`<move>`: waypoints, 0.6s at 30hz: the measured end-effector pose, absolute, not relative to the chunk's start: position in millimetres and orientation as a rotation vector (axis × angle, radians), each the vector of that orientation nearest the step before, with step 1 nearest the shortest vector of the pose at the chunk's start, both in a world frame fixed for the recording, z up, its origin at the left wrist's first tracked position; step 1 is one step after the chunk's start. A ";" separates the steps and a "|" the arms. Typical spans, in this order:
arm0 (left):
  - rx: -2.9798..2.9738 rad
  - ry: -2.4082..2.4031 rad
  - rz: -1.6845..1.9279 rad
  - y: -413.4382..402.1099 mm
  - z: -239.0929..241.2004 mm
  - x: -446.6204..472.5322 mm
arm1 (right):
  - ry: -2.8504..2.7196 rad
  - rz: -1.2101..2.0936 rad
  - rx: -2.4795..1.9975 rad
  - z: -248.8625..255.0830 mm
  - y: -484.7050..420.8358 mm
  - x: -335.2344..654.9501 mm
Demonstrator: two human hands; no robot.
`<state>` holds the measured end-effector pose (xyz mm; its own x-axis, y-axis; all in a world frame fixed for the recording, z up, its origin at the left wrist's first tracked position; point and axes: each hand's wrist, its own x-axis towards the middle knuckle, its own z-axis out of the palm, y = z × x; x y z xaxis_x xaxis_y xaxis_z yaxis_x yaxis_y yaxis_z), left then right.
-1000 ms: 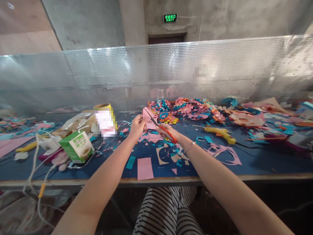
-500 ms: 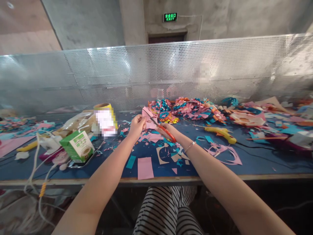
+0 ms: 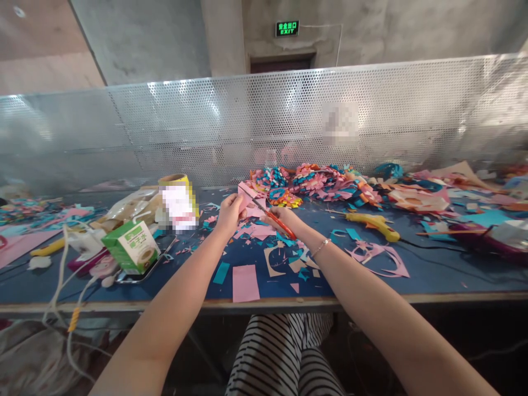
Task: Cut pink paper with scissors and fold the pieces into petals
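Centre of frame, above the blue desk (image 3: 433, 275): pinching one pink paper piece (image 3: 246, 193) in the closed fingers of the left hand (image 3: 229, 212); gripping one pair of orange-handled scissors (image 3: 281, 224) in the right hand (image 3: 289, 216), fingers curled around the handles, blades against the paper. Right of centre, one yellow glue gun (image 3: 373, 223); lower left, one green carton (image 3: 132, 246).

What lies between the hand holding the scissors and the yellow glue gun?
Head view: mostly bare blue table, with a few teal paper scraps.
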<state>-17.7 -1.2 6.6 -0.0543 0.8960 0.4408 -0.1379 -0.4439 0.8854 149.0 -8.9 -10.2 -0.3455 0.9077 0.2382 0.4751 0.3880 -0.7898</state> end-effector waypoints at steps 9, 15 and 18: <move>1.424 0.881 1.605 -1.5 6.5 -18.2 | -2.008 0.867 -1.138 -9.7 -12.8 149.4; 1.472 0.874 1.496 -5.5 5.8 -15.8 | -1.997 0.932 -1.070 -9.1 -13.9 146.7; 1.437 0.861 1.499 -6.0 5.7 -15.4 | -2.014 0.847 -1.107 -9.8 -13.0 146.3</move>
<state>-15.4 -6.0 5.7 0.0385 0.9179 0.3948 -0.1213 -0.3879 0.9137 146.3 -13.0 -9.8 -0.4086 0.8782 0.2485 0.4369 0.4273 -0.7915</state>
